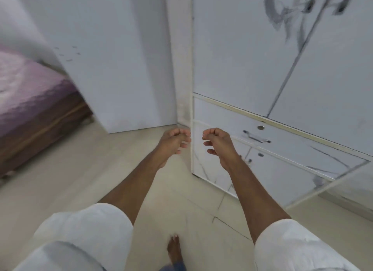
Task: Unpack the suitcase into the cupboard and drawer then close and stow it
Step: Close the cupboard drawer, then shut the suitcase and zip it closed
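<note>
Both my arms reach forward over the floor in front of a white cupboard point(252, 54) with marble-like streaks. My left hand point(173, 142) and my right hand point(219, 143) hang side by side with loosely curled fingers and hold nothing. A white drawer point(226, 117) with a metal handle point(256, 138) and a round lock sits just right of my right hand, closed. Lower cupboard doors lie below the drawer. The cupboard's tall doors are closed. No suitcase is in view.
A bed point(30, 101) with a purple cover and a wooden base stands at the left. A white panel point(113, 69) stands between the bed and the cupboard. Pale floor tiles point(80, 180) spread below, with my bare foot point(174, 250) near the bottom edge.
</note>
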